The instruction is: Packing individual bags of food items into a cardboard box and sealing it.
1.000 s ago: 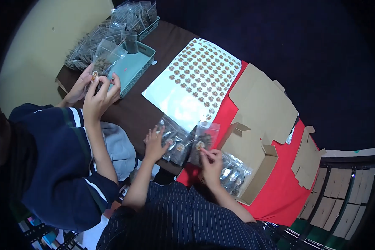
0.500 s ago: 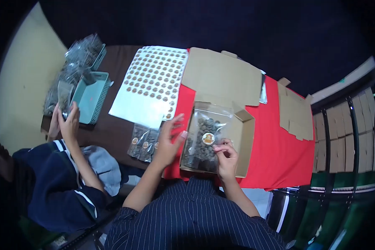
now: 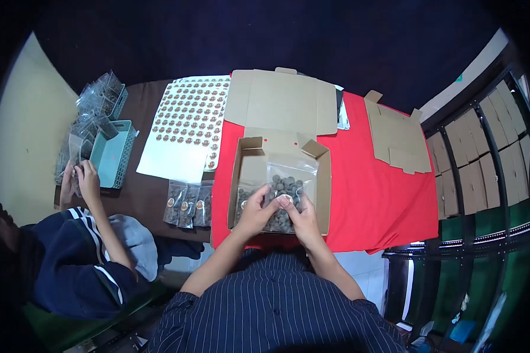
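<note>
Both hands grip a clear plastic pouch [image 3: 287, 180] of dark round pieces, held over an open cardboard box [image 3: 325, 203]. My left hand [image 3: 255, 213] is closed on the pouch's left side. On its right side, my right hand [image 3: 305, 220] is closed too. The two thumbs press at a round sticker [image 3: 285, 199] on the pouch's front, partly covering it. Another filled pouch [image 3: 245, 192] lies inside the box at the left. Beside the box, several stickered pouches [image 3: 185, 203] lie in a row on the table.
Sheets of round stickers [image 3: 188, 112] lie at the back left. A flat cardboard blank [image 3: 397, 138] rests on the red cloth [image 3: 388, 206]. At the far left, a co-worker's hands [image 3: 83, 179] hold a pouch near a teal basket [image 3: 113, 156]. Shelves of boxes [image 3: 471, 182] stand right.
My left hand has come from beside the box onto the pouch. My right hand's fingers have moved round the pouch's edge, its thumb on the sticker. The whole view has shifted a little.
</note>
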Tool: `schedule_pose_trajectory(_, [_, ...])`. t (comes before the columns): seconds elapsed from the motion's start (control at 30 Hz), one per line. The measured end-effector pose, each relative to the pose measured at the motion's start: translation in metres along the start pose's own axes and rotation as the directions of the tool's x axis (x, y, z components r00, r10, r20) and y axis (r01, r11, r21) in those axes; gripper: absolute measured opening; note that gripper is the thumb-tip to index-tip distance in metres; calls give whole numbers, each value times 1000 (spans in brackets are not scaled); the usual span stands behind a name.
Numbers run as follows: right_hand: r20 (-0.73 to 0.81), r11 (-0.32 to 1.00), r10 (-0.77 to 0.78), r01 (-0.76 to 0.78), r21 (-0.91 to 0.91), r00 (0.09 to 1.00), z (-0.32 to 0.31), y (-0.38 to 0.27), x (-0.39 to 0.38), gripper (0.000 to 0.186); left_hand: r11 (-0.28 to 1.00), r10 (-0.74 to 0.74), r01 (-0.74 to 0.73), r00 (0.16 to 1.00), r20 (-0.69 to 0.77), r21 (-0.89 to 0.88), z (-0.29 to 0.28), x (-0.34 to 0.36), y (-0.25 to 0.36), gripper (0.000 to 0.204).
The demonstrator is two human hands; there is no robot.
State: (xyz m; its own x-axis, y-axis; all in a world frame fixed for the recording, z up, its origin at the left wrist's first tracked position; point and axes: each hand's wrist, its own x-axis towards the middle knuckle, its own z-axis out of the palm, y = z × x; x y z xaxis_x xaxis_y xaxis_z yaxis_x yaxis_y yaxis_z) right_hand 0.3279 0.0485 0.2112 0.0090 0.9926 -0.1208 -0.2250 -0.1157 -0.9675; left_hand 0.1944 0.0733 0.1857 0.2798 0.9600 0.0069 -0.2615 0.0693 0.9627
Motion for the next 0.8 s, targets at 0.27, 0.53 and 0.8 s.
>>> schedule_pose_trajectory(0.27, [224, 999, 30, -33, 7, 974, 7, 1, 14, 31, 999, 40, -39, 991, -131, 10, -9, -14, 14, 32])
schedule_pose_trajectory(0.53, [275, 996, 72, -54, -74, 959, -7, -8, 28, 30, 996, 48, -66, 965, -257, -62, 4, -3, 2, 37])
schedule_pose_trajectory(0.8, [227, 987, 23, -58, 149, 974, -33, 2, 30, 34, 998, -22, 29, 988, -150, 49, 13, 12, -11, 45])
